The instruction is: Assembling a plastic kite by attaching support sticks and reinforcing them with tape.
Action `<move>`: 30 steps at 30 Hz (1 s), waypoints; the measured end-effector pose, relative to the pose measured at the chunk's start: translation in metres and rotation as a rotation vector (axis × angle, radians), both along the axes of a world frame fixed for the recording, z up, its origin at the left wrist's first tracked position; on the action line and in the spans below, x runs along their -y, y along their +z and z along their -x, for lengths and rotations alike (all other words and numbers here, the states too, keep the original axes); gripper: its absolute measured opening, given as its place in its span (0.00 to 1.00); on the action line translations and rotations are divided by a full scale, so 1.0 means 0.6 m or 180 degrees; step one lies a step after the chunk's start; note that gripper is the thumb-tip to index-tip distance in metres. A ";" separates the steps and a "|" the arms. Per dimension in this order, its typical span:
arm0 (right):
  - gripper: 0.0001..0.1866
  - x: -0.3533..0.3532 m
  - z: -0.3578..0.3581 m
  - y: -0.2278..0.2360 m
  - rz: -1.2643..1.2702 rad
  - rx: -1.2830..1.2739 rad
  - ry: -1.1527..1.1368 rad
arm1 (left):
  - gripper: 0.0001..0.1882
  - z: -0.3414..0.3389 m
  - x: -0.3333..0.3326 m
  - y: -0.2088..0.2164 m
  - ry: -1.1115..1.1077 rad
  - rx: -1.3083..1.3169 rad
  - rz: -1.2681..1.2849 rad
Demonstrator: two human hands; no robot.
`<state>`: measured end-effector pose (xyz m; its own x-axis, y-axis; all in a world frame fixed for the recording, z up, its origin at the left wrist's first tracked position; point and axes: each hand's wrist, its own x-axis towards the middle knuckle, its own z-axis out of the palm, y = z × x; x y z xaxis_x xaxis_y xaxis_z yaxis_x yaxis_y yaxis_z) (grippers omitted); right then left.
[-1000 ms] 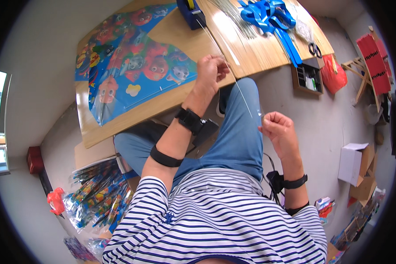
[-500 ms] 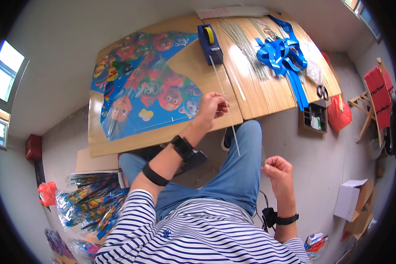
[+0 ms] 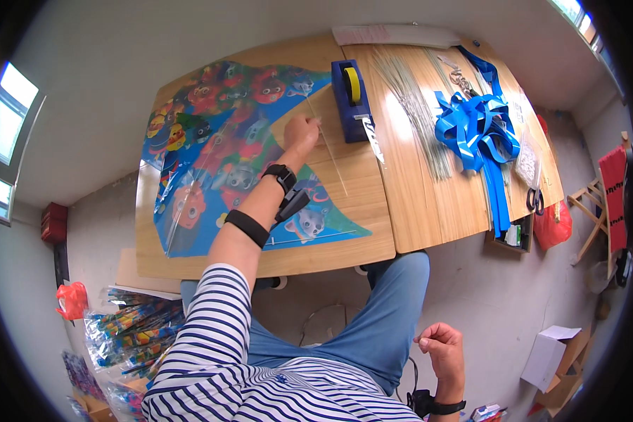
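Observation:
My left hand (image 3: 302, 136) is closed in a pinch on a thin pale rod (image 3: 336, 166), over the wooden table. The rod slants from beyond my fingers toward the table's near side. Beneath and around that forearm lie thin, glossy blue sheets (image 3: 218, 158) printed with cartoon faces, partly hidden by my arm. Another thin rod (image 3: 316, 239) lies along their near edge. Right of my left hand stands a dark blue tape dispenser (image 3: 344, 116) with a strip of clear tape hanging from its front. My right hand (image 3: 443, 352), low beside my right thigh, has its fingertips pinched together; what they hold is unclear.
On the table's right part lie a bundle of thin rods (image 3: 423, 119), tangled blue ribbon (image 3: 475, 130), a bag of small white pieces (image 3: 527, 165) and scissors (image 3: 535, 201). Bagged colourful items (image 3: 133, 327) lie low at left. A cardboard box (image 3: 552, 359) sits at right.
My left hand has moved forward and left with the rod, from the table's near edge to over the sheets. My right hand appears lower, still pinched. The head view has shifted.

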<state>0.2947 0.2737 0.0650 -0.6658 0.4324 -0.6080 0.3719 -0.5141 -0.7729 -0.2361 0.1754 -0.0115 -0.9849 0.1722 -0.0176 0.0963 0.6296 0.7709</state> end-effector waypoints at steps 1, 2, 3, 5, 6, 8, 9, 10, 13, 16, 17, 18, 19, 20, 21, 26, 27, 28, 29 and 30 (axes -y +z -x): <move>0.04 -0.003 -0.001 -0.006 0.0028 0.0069 -0.0013 | 0.11 0.003 -0.007 0.005 -0.0074 -0.0445 -0.0070; 0.04 -0.006 0.000 -0.013 0.0054 0.0132 -0.0023 | 0.13 0.009 -0.017 0.015 -0.0138 -0.0797 -0.0099; 0.04 -0.008 -0.001 -0.019 0.0080 0.0188 -0.0030 | 0.15 0.016 -0.026 0.029 -0.0198 -0.1177 -0.0130; 0.05 -0.011 0.000 -0.029 0.0142 0.0225 -0.0024 | 0.15 0.022 -0.059 0.052 -0.0681 -0.2186 -0.0331; 0.05 -0.012 0.001 -0.032 0.0157 0.0234 -0.0034 | 0.15 0.026 -0.075 0.062 -0.1075 -0.2351 -0.0186; 0.05 -0.012 0.002 -0.034 0.0215 0.0271 0.0076 | 0.15 0.037 -0.102 0.077 -0.1891 -0.3072 -0.0122; 0.04 -0.012 0.004 -0.034 0.0219 0.0279 0.0117 | 0.15 0.042 -0.106 0.080 -0.1890 -0.3126 0.0108; 0.04 -0.012 0.006 -0.034 0.0287 0.0210 0.0066 | 0.16 0.046 -0.107 0.081 -0.1889 -0.3269 0.0280; 0.05 -0.011 0.020 -0.038 0.0382 0.0075 -0.0078 | 0.16 0.071 -0.114 0.087 -0.1996 -0.2865 0.0492; 0.05 -0.013 0.038 -0.050 0.0284 0.0125 -0.0111 | 0.20 0.089 -0.114 0.087 -0.2035 -0.2265 0.0430; 0.05 -0.013 0.043 -0.054 0.0216 0.0140 -0.0126 | 0.22 0.093 -0.115 0.086 -0.2032 -0.2112 0.0381; 0.05 -0.014 0.047 -0.057 0.0145 0.0153 -0.0135 | 0.24 0.096 -0.113 0.084 -0.2035 -0.2095 0.0382; 0.05 -0.015 0.049 -0.058 0.0127 0.0150 -0.0129 | 0.27 0.098 -0.110 0.081 -0.2039 -0.2074 0.0387; 0.05 -0.016 0.052 -0.060 0.0108 0.0145 -0.0116 | 0.29 0.099 -0.109 0.078 -0.2028 -0.1955 0.0479; 0.05 -0.016 0.054 -0.060 0.0075 0.0131 -0.0108 | 0.31 0.100 -0.108 0.076 -0.2043 -0.2105 0.0478; 0.05 -0.014 0.064 -0.060 0.0098 0.0149 -0.0080 | 0.35 0.085 -0.108 0.057 -0.1904 -0.2275 0.0780; 0.05 -0.012 0.066 -0.060 0.0075 0.0114 -0.0065 | 0.35 0.081 -0.108 0.056 -0.1854 -0.2282 0.0755; 0.05 -0.010 0.068 -0.060 0.0084 0.0131 -0.0076 | 0.35 0.076 -0.108 0.055 -0.1803 -0.2289 0.0731; 0.05 -0.008 0.069 -0.059 0.0077 0.0127 -0.0078 | 0.35 0.070 -0.109 0.055 -0.1740 -0.2252 0.0770; 0.05 -0.006 0.069 -0.059 0.0049 0.0105 -0.0091 | 0.34 0.065 -0.110 0.056 -0.1695 -0.2425 0.0644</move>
